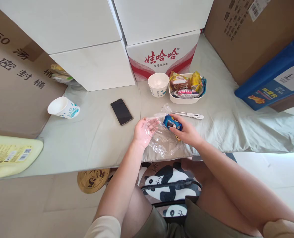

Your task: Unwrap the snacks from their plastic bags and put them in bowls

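Observation:
My left hand (143, 133) grips the edge of a clear plastic bag (163, 140), whose film spreads over the fingers. At the bag's mouth, my right hand (186, 129) is closed on a small blue snack packet (171, 122). A bit of yellow wrapping shows just below that hand, partly hidden. Behind the right hand lies a white utility knife (188, 115). Farther back stands a white oblong tub (186, 99) filled with several wrapped snacks (185, 86), beside an upright white paper cup (158, 85).
A black phone (121, 111) lies left of the bag. Another paper cup (63, 107) rests tipped over at the left. White boxes (92, 62) and a red-and-white carton (162, 58) line the back. A blue jug (273, 76) stands right, a pale yellow jug (13, 155) front left.

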`<move>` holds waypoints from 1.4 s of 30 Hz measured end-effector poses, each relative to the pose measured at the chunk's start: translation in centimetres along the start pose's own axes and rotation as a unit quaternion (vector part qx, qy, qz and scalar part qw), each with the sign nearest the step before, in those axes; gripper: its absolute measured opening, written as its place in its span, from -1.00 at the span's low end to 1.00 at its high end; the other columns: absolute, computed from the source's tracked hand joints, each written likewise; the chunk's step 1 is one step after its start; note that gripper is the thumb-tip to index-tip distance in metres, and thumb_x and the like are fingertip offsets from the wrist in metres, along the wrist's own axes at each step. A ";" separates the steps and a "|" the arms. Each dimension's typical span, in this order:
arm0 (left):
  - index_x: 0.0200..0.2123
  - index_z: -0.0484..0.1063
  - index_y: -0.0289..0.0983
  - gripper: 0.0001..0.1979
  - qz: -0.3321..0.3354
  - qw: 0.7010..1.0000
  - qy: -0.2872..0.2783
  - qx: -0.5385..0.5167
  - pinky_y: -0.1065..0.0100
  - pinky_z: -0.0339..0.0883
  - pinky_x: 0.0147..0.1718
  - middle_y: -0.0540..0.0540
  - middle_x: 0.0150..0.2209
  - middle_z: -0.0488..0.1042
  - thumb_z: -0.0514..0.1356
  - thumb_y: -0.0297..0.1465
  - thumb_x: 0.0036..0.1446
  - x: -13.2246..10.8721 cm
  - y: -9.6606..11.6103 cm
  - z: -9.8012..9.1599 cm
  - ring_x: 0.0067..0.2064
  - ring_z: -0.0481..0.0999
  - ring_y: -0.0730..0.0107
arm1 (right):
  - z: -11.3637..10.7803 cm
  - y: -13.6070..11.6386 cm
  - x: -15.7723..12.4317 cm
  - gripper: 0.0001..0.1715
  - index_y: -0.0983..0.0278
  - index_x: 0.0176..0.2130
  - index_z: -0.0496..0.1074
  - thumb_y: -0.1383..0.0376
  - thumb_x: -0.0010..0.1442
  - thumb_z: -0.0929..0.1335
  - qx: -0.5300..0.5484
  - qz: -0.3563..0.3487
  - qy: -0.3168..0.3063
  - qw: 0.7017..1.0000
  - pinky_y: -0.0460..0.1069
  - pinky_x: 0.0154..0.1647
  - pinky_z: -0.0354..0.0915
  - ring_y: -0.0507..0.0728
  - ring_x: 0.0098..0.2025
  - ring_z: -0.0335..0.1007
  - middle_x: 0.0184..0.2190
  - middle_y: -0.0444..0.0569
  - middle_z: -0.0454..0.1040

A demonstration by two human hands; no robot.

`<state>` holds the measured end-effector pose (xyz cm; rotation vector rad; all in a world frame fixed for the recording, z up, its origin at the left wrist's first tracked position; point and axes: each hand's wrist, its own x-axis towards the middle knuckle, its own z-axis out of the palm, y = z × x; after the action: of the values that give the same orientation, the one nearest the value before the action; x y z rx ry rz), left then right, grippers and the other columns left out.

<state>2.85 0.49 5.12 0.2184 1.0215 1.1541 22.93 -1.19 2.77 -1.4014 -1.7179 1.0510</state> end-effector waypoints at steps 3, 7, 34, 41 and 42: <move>-0.42 0.28 -0.21 -0.94 0.043 0.995 0.092 -0.007 0.47 0.36 -0.43 -0.04 -0.40 0.57 0.13 -0.45 -0.02 0.9 -0.2 -0.5 -0.36 0.61 0.40 | 0.2 0.3 0.4 -0.31 0.19 0.26 0.33 0.12 0.18 0.37 0.089 0.040 0.081 0.992 0.26 0.26 0.33 0.28 0.20 0.45 0.20 0.11 0.49; -0.44 0.24 -0.20 -0.94 0.079 0.986 0.143 -0.039 0.52 0.35 -0.40 -0.02 -0.41 0.51 0.11 -0.45 0.04 1.4 -0.3 -0.8 -0.36 0.58 0.48 | -1.1 0.9 0.7 -0.27 0.10 0.33 0.20 0.05 0.22 0.31 0.197 0.041 0.208 0.957 0.23 0.14 0.43 0.23 0.11 0.51 0.18 0.07 0.47; -0.46 0.30 -0.24 -0.96 0.060 0.987 0.134 -0.070 0.54 0.37 -0.43 0.05 -0.54 0.48 0.13 -0.47 0.01 0.5 1.4 -1.1 -0.51 0.55 0.53 | -15.2 -6.2 14.3 -0.49 0.27 0.08 0.48 0.42 0.12 0.40 -0.305 -0.029 0.159 0.939 0.19 0.14 0.33 0.20 0.02 0.48 0.02 0.05 0.57; -0.55 0.26 -0.24 -0.88 0.050 0.988 0.134 -0.049 0.56 0.32 -0.54 0.05 -0.62 0.43 0.08 -0.51 0.00 0.3 1.7 -0.2 -0.58 0.48 0.56 | -13.7 -5.1 18.7 -0.68 0.51 -0.31 0.48 0.28 0.23 0.28 -0.357 0.046 0.059 0.931 0.08 0.12 0.29 0.18 0.14 0.45 0.07 0.11 0.54; -0.55 0.26 -0.24 -0.88 0.047 0.990 0.128 -0.041 0.55 0.30 -0.55 0.05 -0.63 0.43 0.08 -0.51 -0.01 0.4 1.8 -0.2 -0.60 0.47 0.56 | -13.6 -5.2 19.4 -0.70 0.51 -0.35 0.49 0.28 0.21 0.31 -0.366 0.057 0.031 0.929 0.11 0.14 0.29 0.20 0.14 0.47 0.01 0.08 0.57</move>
<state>1.54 1.55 5.89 0.0539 1.1952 1.3312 28.80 19.68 13.69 -1.9720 -2.1071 0.3994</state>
